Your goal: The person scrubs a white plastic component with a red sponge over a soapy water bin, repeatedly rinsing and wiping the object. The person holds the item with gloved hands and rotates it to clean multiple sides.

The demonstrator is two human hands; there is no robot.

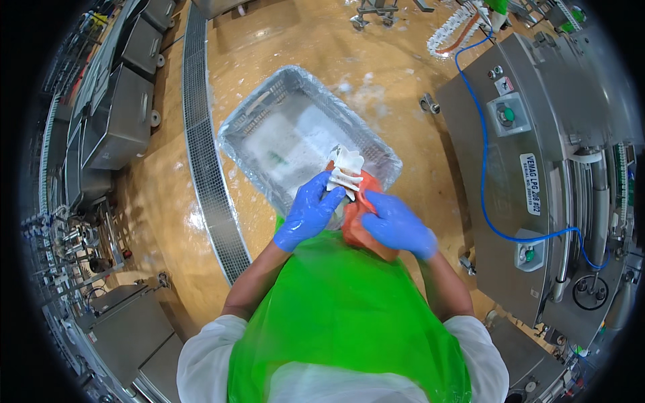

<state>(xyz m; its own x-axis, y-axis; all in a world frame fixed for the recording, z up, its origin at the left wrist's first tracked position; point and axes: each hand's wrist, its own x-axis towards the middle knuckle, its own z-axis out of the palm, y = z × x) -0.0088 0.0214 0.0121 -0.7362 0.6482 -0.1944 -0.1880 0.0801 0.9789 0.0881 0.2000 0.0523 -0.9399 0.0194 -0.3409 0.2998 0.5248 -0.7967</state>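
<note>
My left hand (308,209), in a blue glove, pinches a white ribbed plastic piece (347,161) with thumb and fingers. In the same kind of glove, my right hand (398,225) is closed on an orange-red cloth (359,232). The cloth bunches up against the right side of the white piece and hangs down over my green apron (336,295). Both hands are at the near edge of a grey crate (349,122) lined with clear plastic. Whitish, sudsy liquid (275,144) lies inside it. My gloves and the cloth hide part of the white piece.
On the right stands a large steel machine (497,195) with a blue hose (485,134) draped over it. Along the left runs a floor drain grate (205,134), with steel bins (121,117) beyond it. The tan floor (383,60) is wet, with foam patches.
</note>
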